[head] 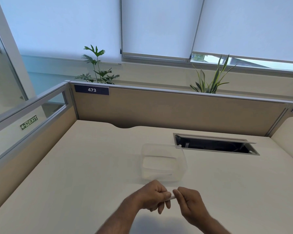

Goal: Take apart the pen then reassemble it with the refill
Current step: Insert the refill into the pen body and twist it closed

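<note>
A white pen (172, 197) is held between both hands just above the desk, near its front edge. Only a short white piece shows between the fingers; the rest is hidden inside the fists. My left hand (153, 195) is closed around one end. My right hand (189, 202) pinches the other end with thumb and fingertips. Behind the hands stands a clear plastic container (164, 162), with a thin pale stick-like item lying near its front wall.
The cream desk (78, 174) is bounded by beige partition panels at the back and left. An open cable hatch (215, 144) is sunk into the desk at the back right. Two potted plants rise behind the partition.
</note>
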Demonstrator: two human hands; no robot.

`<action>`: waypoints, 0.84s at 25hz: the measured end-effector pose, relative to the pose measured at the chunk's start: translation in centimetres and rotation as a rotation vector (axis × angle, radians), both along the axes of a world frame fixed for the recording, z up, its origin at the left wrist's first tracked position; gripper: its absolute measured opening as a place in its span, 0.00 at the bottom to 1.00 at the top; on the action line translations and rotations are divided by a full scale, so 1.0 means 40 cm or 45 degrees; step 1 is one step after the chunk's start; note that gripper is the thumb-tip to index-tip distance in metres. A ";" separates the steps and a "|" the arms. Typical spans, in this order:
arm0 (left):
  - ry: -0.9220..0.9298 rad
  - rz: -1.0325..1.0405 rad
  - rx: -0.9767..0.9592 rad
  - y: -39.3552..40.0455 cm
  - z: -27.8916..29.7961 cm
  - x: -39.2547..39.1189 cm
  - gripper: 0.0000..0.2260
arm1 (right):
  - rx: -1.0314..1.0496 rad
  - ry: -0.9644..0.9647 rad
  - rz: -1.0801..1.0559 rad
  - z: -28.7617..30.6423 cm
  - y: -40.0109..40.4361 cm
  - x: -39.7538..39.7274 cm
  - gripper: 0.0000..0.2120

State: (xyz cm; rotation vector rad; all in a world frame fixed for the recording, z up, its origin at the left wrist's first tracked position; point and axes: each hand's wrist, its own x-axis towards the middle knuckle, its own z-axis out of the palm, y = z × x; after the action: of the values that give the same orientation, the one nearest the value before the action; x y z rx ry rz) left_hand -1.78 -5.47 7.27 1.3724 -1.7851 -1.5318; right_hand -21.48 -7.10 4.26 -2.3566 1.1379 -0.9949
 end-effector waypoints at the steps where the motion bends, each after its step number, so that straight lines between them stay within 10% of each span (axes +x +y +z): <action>1: 0.039 -0.002 0.035 -0.001 -0.002 0.000 0.14 | 0.005 -0.012 -0.006 0.003 -0.002 0.003 0.18; 17: -0.193 0.316 -0.417 -0.023 -0.044 -0.005 0.06 | 0.832 -0.178 -0.304 -0.003 -0.019 0.041 0.29; 21: -0.186 0.195 -0.335 -0.015 -0.032 -0.002 0.08 | 0.468 -0.131 -0.175 -0.001 -0.008 0.021 0.23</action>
State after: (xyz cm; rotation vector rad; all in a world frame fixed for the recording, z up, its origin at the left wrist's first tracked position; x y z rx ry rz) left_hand -1.86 -6.08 5.99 1.4800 -1.8418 -1.0994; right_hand -20.64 -7.43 4.23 -1.9398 1.3281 -0.8534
